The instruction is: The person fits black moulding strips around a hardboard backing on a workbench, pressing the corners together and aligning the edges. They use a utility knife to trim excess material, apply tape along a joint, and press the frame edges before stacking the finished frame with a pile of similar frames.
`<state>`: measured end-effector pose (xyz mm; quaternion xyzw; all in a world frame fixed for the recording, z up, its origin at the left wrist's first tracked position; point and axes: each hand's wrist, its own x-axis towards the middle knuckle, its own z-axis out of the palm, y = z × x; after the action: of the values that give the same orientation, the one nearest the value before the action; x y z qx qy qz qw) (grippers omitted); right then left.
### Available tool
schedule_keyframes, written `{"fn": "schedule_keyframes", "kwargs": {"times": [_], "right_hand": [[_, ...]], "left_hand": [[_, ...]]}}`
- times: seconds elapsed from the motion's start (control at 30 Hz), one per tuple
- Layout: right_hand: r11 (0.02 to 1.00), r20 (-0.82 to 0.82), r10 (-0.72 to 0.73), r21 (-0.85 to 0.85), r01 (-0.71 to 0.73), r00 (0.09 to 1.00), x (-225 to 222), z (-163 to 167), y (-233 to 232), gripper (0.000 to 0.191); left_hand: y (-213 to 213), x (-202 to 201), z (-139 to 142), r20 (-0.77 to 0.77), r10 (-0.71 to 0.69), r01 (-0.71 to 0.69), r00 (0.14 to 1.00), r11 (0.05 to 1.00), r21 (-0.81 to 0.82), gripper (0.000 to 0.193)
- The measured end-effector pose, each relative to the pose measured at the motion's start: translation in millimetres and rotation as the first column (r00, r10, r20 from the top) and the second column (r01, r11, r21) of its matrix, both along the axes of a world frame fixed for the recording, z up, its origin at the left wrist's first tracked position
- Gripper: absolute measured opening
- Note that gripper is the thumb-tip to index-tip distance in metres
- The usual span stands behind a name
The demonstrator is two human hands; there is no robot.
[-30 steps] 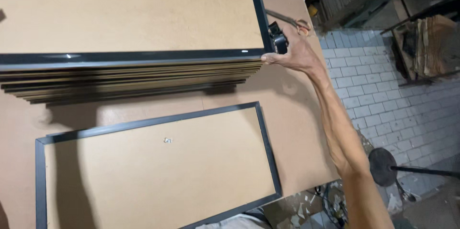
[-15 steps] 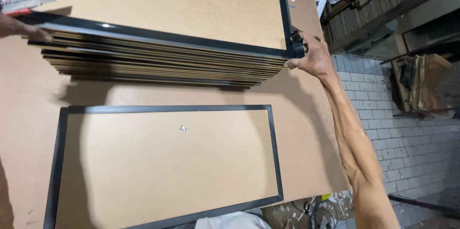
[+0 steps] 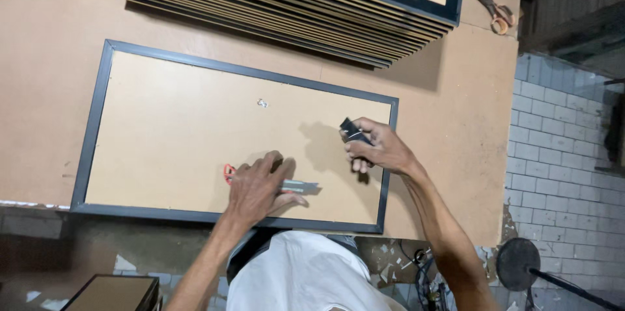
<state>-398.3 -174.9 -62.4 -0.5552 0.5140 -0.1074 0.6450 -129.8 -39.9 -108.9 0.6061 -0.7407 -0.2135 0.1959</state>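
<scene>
The right hand (image 3: 381, 148) is closed around a small dark object (image 3: 353, 130) — black, blocky, with a pale glint on its upper face; what it is cannot be told. It hangs just above the right end of a framed board (image 3: 176, 135). The left hand (image 3: 257, 187) lies palm down on the same board near its front edge, fingers curled over a slim tool (image 3: 296, 187) with a grey metal blade pointing right and a red handle loop (image 3: 228, 173) showing to the left of the knuckles.

The framed board lies flat on the bench (image 3: 456, 90), back side up: a plain tan fibreboard panel set in a thin black frame, long and rectangular, slightly askew to the bench edge. A small metal fitting (image 3: 262, 103) sits near the middle of the panel, well apart from both hands.

Behind it, at the far side of the bench, stands a stack of like frames (image 3: 293, 5) — black edges, tan backs. Scissors with orange handles (image 3: 491, 10) lie beside the stack's right corner. To the right, the floor is pale tile (image 3: 560, 155).
</scene>
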Motion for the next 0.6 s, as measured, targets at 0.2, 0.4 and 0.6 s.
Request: {"fn": "schedule_keyframes", "kwargs": {"times": [0.2,0.4,0.6], "right_hand": [[0.961,-0.034,0.274,0.051,-0.272,0.961,39.7,-7.7,8.9,0.024],[0.930,0.032,0.365,-0.042,-0.364,0.930,56.6,-15.1,2.8,0.043],[0.982,0.140,0.188,-0.016,-0.187,0.972,18.1,-5.3,-28.3,0.079]], "left_hand": [[-14.5,-33.2,-7.1,-0.483,0.252,-0.384,0.839,0.902,-0.197,0.047],[-41.9,-39.3,-31.4,-0.721,0.473,-0.513,0.507,0.837,0.188,0.015],[-78.0,138.4,-30.3,-0.557,0.739,-0.914,0.380,0.391,-0.105,0.008]]}}
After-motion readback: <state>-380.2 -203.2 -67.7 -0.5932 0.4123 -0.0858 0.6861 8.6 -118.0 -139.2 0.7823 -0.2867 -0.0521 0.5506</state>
